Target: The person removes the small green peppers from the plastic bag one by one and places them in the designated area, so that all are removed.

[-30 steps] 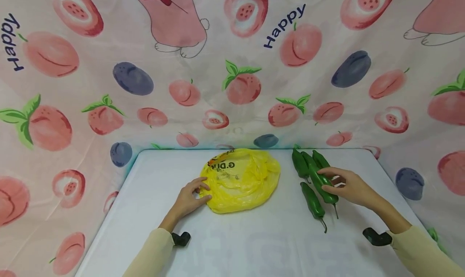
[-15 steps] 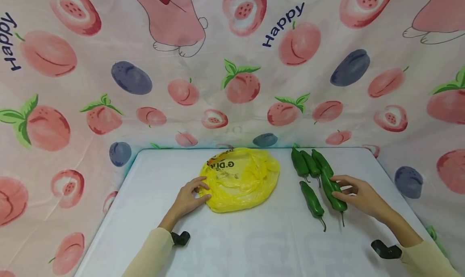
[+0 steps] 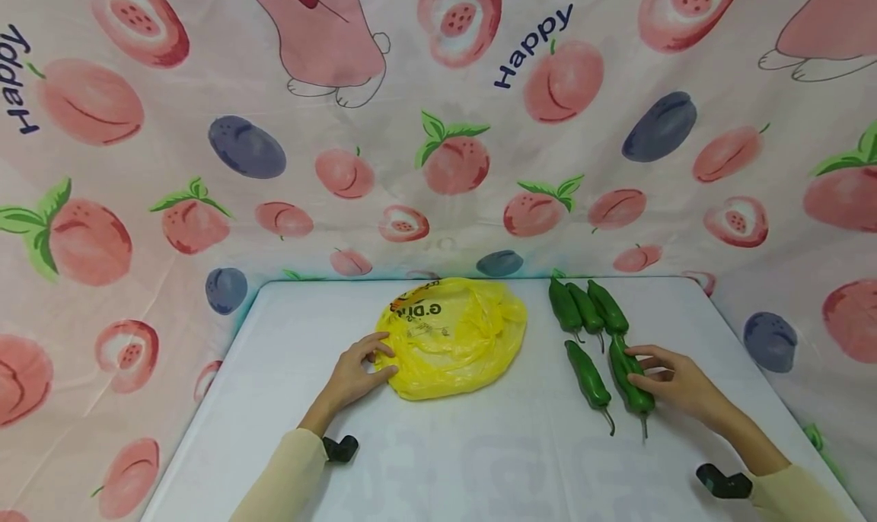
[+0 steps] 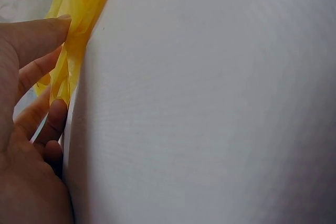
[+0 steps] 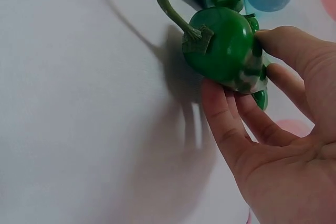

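Observation:
A crumpled yellow plastic bag (image 3: 455,354) lies at the back middle of the white table. My left hand (image 3: 354,373) pinches its left edge between thumb and fingers, and the left wrist view shows the bag's folds (image 4: 79,35) between them. On the right, my right hand (image 3: 678,385) grips a long green pepper (image 3: 623,366) by its side, stem toward me. In the right wrist view, thumb and fingertips hold this pepper (image 5: 223,51) close over the table. Another green pepper (image 3: 587,377) lies just left of it.
Three more green peppers lie side by side behind, at the table's back edge: a left one (image 3: 565,305), a middle one (image 3: 585,307) and a right one (image 3: 607,307). A fruit-print cloth (image 3: 384,134) hangs behind and beside the white table (image 3: 438,461).
My right hand has drawn the gripped pepper toward me and slightly right, away from the back row and into place beside the front pepper. My left hand stays on the bag.

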Demonstrator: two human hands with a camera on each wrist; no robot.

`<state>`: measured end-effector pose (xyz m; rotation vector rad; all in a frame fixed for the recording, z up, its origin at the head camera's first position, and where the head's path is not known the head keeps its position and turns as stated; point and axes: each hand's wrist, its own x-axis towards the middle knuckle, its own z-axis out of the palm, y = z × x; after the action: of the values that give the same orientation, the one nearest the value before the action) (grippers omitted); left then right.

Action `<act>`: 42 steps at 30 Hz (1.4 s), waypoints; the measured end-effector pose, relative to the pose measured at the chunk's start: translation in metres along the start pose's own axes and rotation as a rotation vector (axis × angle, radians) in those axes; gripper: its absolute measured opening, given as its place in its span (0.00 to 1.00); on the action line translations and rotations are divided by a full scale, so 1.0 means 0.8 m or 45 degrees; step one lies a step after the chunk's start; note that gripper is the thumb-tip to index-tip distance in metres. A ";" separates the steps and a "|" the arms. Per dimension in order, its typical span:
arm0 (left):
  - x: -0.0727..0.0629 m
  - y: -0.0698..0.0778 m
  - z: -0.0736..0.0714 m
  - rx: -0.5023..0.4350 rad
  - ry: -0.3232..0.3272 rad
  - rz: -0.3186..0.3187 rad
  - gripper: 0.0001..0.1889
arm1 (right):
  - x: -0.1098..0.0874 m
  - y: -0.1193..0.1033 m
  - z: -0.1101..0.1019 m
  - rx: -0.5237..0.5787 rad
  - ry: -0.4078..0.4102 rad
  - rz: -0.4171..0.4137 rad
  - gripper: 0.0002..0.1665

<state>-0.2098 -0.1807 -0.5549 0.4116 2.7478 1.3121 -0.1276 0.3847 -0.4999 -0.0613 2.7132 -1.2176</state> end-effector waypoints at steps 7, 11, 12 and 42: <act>-0.004 0.001 0.002 0.014 0.004 -0.006 0.10 | 0.001 0.010 0.008 -0.027 0.013 0.019 0.34; -0.007 0.002 0.004 0.010 -0.003 -0.027 0.10 | 0.001 0.014 0.012 -0.021 -0.001 0.033 0.33; -0.007 0.002 0.004 0.008 -0.003 -0.028 0.10 | 0.001 0.014 0.012 -0.022 -0.001 0.038 0.33; -0.003 0.008 -0.001 0.026 0.006 -0.014 0.11 | 0.013 0.010 0.005 -0.044 -0.029 -0.014 0.34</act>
<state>-0.2063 -0.1782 -0.5494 0.3944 2.7649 1.2856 -0.1372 0.3862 -0.5101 -0.0935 2.7184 -1.1654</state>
